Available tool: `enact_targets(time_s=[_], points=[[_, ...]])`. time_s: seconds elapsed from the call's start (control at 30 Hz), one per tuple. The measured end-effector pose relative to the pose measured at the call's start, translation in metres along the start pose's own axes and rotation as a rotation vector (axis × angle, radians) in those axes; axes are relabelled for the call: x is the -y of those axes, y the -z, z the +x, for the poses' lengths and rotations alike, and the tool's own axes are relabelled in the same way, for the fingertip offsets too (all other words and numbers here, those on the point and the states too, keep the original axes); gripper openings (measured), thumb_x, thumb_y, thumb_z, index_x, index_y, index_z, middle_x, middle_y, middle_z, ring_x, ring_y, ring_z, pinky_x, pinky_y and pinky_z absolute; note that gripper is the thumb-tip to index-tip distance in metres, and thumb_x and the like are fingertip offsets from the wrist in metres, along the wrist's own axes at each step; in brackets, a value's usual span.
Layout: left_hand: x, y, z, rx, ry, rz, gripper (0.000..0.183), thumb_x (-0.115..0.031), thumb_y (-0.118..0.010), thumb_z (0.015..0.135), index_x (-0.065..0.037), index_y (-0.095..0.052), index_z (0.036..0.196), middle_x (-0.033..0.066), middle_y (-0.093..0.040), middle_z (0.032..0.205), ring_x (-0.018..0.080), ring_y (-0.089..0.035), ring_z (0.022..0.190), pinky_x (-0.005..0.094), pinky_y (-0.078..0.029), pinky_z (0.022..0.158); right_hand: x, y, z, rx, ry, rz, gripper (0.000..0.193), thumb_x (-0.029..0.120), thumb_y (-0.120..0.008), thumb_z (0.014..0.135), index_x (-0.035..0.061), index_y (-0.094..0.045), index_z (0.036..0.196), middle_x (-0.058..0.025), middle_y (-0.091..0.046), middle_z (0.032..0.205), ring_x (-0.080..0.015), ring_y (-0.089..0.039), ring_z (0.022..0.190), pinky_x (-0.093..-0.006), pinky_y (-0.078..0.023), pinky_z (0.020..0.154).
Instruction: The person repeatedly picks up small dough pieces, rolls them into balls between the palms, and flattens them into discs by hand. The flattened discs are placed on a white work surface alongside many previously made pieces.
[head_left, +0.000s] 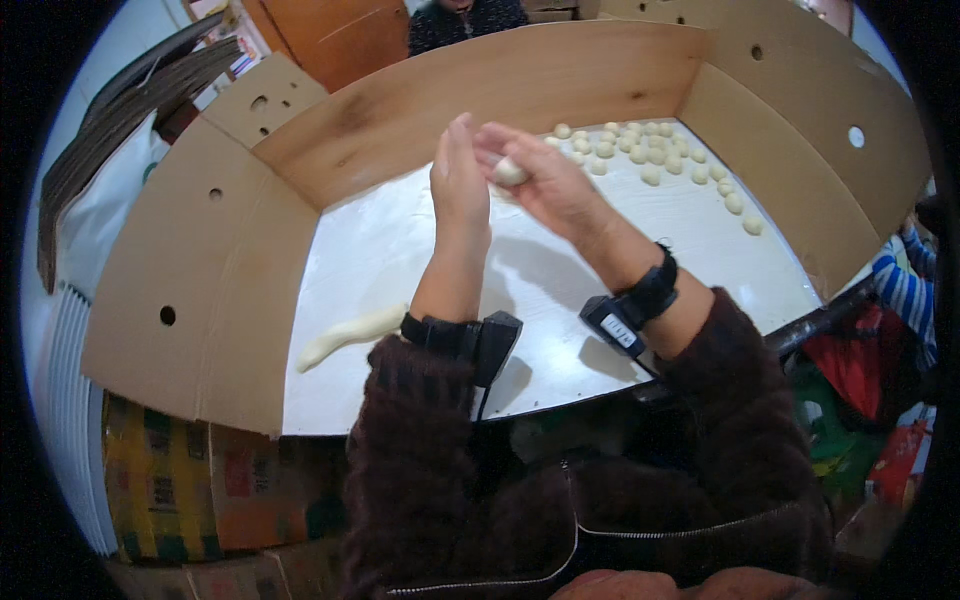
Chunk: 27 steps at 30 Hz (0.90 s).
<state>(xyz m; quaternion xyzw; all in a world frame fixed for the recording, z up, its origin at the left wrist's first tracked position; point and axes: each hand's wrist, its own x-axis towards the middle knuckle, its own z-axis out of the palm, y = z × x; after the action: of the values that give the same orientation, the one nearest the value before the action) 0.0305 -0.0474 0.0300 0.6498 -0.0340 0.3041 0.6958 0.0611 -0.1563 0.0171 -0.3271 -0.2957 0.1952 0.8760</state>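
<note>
My left hand (pixel 461 190) is raised over the white board (pixel 390 255), its fingers stretched upward and its palm turned toward the other hand. Beside it, my right hand (pixel 556 190) holds a small pale dough ball (pixel 510 172) against its fingers and palm. Between the two hands there is a narrow gap. A thick dough rope (pixel 352 334) lies on the board at the left, near my left forearm. Toward the far right corner sit several round dough balls (pixel 650 155), loosely grouped, with a few trailing down the right side.
Cardboard walls (pixel 200 270) stand at the left and right of the board, with a wooden panel (pixel 480 95) along the back. Another person (pixel 465 25) is behind the panel. Stacked boxes (pixel 160 490) are at lower left; bags (pixel 860 360) hang at the right.
</note>
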Motion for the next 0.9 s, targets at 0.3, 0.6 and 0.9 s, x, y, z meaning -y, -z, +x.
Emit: enact_targets(time_s=[0.3,0.6,0.9], points=[[0.008,-0.013,-0.021,0.295,-0.597,0.682,0.063,-0.048,-0.025,0.102,-0.003,-0.035,0.144,0.0191,-0.027,0.152,0.0314,-0.018,0.144,0.0408,-0.008,0.117,-0.009,-0.002,-0.010,0.030,0.007,0.065,0.059,0.044,-0.030,0.102,0.0089,-0.020,0.149,-0.0128,-0.032,0.149,-0.0280,-0.035,0.136,-0.0399,-0.029,0.113],[-0.021,0.001,-0.008,0.291,-0.673,0.911,0.048,-0.032,-0.033,0.100,-0.009,-0.043,0.141,0.0120,-0.033,0.151,0.0317,-0.020,0.143,0.0543,0.000,0.114,0.005,-0.010,-0.005,0.233,-0.110,0.297,0.056,0.048,-0.030,0.101,0.0099,-0.033,0.143,-0.0090,-0.046,0.137,-0.0226,-0.047,0.123,-0.0353,-0.036,0.107],[-0.020,0.000,-0.018,0.322,-0.785,0.996,0.052,-0.027,-0.038,0.096,-0.009,-0.035,0.145,0.0098,-0.030,0.153,0.0284,-0.020,0.144,0.0515,0.002,0.115,-0.023,-0.014,-0.015,0.205,-0.188,0.206,0.054,0.044,-0.036,0.101,0.0113,-0.033,0.144,-0.0105,-0.047,0.137,-0.0219,-0.046,0.124,-0.0367,-0.039,0.105]])
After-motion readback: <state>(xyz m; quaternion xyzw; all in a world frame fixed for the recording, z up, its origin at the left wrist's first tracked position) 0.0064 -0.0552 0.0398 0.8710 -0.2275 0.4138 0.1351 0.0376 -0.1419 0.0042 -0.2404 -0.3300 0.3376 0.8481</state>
